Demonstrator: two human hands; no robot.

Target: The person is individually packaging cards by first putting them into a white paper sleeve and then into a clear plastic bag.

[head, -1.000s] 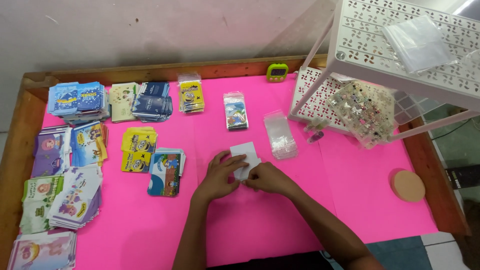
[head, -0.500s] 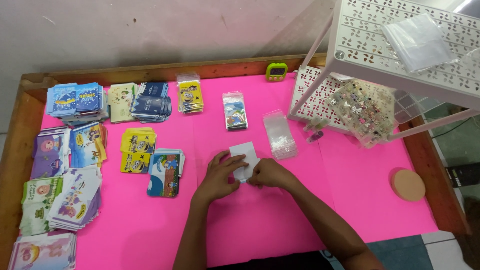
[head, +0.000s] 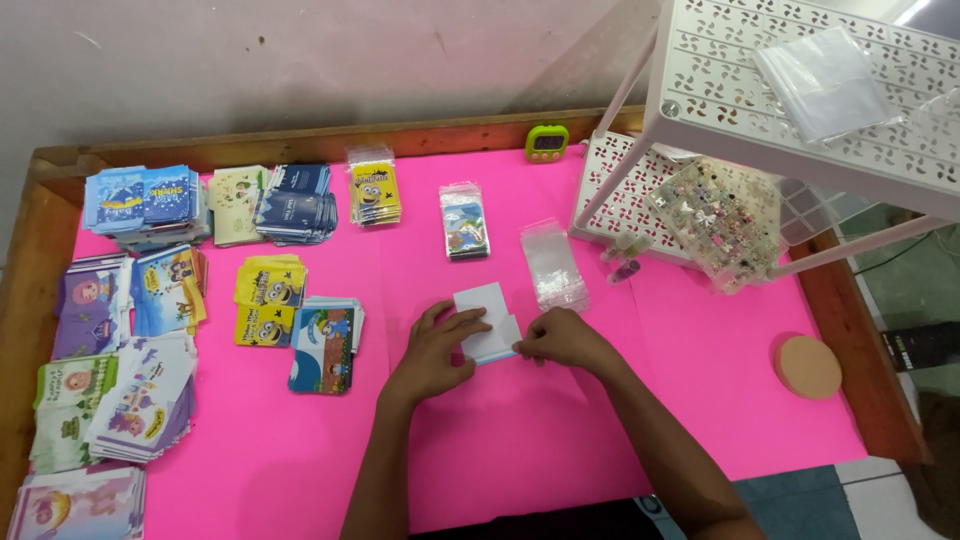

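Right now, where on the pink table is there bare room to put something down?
Bare pink lies between the right hand and the round cork coaster, and along the near edge left of the left hand. The left side is crowded with card stacks. The far right corner is taken by the white rack.

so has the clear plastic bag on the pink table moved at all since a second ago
No. The clear plastic bag lies where it did, just left of the white rack leg and above the right hand.
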